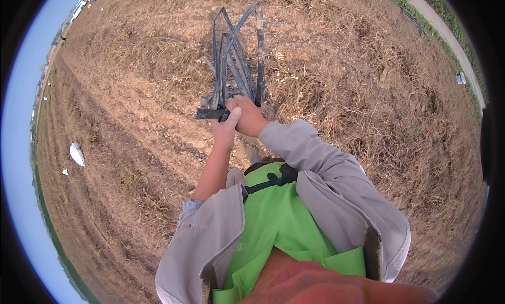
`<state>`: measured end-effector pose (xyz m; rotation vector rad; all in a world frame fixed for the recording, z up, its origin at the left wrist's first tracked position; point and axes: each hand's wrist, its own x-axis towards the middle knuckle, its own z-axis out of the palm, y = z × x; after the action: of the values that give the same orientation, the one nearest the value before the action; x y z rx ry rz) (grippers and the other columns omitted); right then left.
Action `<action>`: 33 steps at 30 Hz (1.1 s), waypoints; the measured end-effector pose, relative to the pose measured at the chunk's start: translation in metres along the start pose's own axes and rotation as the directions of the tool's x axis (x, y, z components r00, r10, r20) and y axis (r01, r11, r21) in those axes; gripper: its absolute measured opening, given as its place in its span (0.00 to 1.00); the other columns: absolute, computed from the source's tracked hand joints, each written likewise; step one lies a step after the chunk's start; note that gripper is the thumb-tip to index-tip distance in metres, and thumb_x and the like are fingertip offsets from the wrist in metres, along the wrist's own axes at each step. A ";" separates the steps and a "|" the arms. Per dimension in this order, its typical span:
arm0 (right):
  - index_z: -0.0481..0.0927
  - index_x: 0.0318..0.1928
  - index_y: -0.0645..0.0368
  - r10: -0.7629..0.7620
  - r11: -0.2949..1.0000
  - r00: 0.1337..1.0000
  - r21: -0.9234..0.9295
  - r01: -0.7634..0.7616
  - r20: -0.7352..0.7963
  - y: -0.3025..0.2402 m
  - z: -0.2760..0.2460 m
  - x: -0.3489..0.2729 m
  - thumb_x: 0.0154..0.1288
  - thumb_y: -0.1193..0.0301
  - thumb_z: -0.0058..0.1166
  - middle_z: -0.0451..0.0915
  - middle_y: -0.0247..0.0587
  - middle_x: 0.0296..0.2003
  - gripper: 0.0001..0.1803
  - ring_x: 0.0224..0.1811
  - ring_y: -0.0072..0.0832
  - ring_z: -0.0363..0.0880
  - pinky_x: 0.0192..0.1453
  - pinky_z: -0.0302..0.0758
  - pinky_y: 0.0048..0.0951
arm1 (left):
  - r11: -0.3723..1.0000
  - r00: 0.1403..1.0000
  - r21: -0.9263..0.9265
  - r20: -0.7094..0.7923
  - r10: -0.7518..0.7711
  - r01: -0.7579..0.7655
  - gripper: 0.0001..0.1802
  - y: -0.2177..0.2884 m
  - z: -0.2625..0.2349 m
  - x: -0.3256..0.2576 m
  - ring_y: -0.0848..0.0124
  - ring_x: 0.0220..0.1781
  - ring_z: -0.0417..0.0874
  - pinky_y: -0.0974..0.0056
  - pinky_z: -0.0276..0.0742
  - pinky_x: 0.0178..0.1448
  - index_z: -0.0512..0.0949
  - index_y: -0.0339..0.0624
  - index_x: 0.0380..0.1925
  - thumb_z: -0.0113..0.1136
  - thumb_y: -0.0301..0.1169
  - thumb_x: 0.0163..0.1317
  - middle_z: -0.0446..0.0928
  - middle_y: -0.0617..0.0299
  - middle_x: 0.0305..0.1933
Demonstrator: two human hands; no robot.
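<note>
A bundle of flat black plastic strips (241, 72), like drip irrigation tape, hangs folded in long loops ahead of me. Its loops spread apart at the far end and gather tightly at my hands. My right hand (247, 114) is closed around the gathered end. Just left of it and touching it, my left hand (226, 126) grips the same bundle with the thumb pointing up. A short, wide black end (209, 114) sticks out to the left past my left hand. The strips inside both fists are hidden.
Dry, uprooted plants (336, 93) with pale pods cover the ground on the right. Bare reddish soil (163, 130) runs along the left. A white object (77, 154) lies at far left. A pale path (447, 33) edged with green crosses the upper right.
</note>
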<state>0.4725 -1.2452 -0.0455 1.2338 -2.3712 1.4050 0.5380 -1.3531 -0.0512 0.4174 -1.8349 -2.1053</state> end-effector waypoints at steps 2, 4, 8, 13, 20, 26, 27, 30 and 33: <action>0.73 0.38 0.61 0.017 0.999 0.995 -0.052 -0.011 0.100 -0.003 0.008 0.005 0.57 0.70 0.57 0.78 0.50 0.33 0.11 0.41 0.50 0.76 0.48 0.71 0.47 | 0.989 0.971 -0.148 -0.232 -0.060 0.026 0.31 0.004 0.008 0.009 0.69 0.50 0.80 0.63 0.76 0.56 0.70 0.30 0.58 0.71 0.37 0.61 0.78 0.56 0.51; 0.73 0.38 0.62 0.017 0.999 0.996 -0.032 -0.014 0.090 -0.008 0.011 0.007 0.57 0.70 0.57 0.78 0.51 0.34 0.12 0.41 0.50 0.76 0.49 0.71 0.48 | 0.996 0.948 -0.088 -0.316 -0.020 -0.009 0.17 0.009 0.009 0.015 0.73 0.40 0.80 0.67 0.77 0.46 0.76 0.34 0.46 0.64 0.37 0.67 0.78 0.63 0.40; 0.77 0.48 0.62 -0.127 0.992 0.992 0.013 0.127 -0.019 -0.014 -0.012 -0.003 0.54 0.63 0.66 0.79 0.50 0.45 0.23 0.53 0.46 0.75 0.59 0.72 0.42 | 0.982 0.922 -0.176 -0.386 -0.005 -0.068 0.15 0.020 -0.010 0.027 0.69 0.40 0.80 0.64 0.78 0.46 0.78 0.32 0.44 0.58 0.36 0.70 0.80 0.59 0.40; 0.71 0.62 0.65 0.314 0.949 0.936 0.023 -0.314 -0.159 0.010 -0.058 -0.008 0.52 0.54 0.72 0.75 0.55 0.57 0.42 0.63 0.46 0.71 0.68 0.68 0.42 | 0.995 0.935 -0.089 -0.354 0.019 -0.054 0.13 0.030 -0.054 0.033 0.66 0.40 0.82 0.61 0.78 0.48 0.77 0.32 0.45 0.57 0.32 0.68 0.81 0.55 0.41; 0.65 0.67 0.64 0.638 0.087 0.553 0.664 -0.743 0.535 0.062 -0.014 0.044 0.57 0.48 0.69 0.71 0.59 0.62 0.46 0.71 0.52 0.65 0.71 0.60 0.64 | 0.942 0.993 -0.316 0.060 -0.103 0.116 0.12 0.034 -0.086 0.014 0.62 0.40 0.80 0.50 0.79 0.57 0.76 0.35 0.41 0.57 0.33 0.64 0.78 0.58 0.39; 0.74 0.46 0.57 0.335 -0.371 0.608 0.694 -0.617 0.719 0.052 0.019 0.062 0.63 0.53 0.66 0.80 0.40 0.38 0.24 0.38 0.40 0.80 0.52 0.79 0.54 | 0.888 0.962 -0.388 0.209 -0.177 0.248 0.17 0.031 -0.104 0.003 0.64 0.38 0.78 0.51 0.78 0.58 0.73 0.37 0.34 0.54 0.42 0.65 0.74 0.60 0.32; 0.73 0.46 0.59 0.365 -0.410 0.628 0.724 -0.554 0.687 0.047 0.023 0.066 0.64 0.61 0.65 0.81 0.40 0.35 0.20 0.32 0.37 0.80 0.40 0.83 0.47 | 0.884 0.966 -0.395 0.165 -0.201 0.251 0.15 0.030 -0.106 0.002 0.66 0.36 0.77 0.51 0.79 0.56 0.74 0.37 0.35 0.54 0.40 0.66 0.74 0.60 0.32; 0.72 0.47 0.59 0.469 0.093 0.749 0.817 -0.569 0.468 0.042 0.021 0.076 0.64 0.69 0.63 0.82 0.45 0.39 0.16 0.34 0.34 0.82 0.38 0.82 0.44 | 0.912 0.975 -0.358 -0.022 -0.221 0.199 0.12 0.028 -0.111 0.004 0.66 0.36 0.77 0.52 0.81 0.51 0.74 0.37 0.36 0.53 0.36 0.68 0.74 0.59 0.32; 0.76 0.46 0.59 0.277 0.740 0.866 0.482 -0.469 0.416 0.039 0.019 0.072 0.62 0.74 0.58 0.83 0.47 0.41 0.12 0.40 0.39 0.82 0.50 0.79 0.42 | 0.903 0.872 -0.416 -0.398 -0.285 0.105 0.09 0.027 -0.109 0.014 0.63 0.34 0.80 0.54 0.81 0.45 0.73 0.36 0.36 0.54 0.33 0.68 0.76 0.57 0.32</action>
<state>0.4033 -1.2930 -0.0485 1.1970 -2.6183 2.3576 0.5723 -1.4608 -0.0390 0.9361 -1.1251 -2.1903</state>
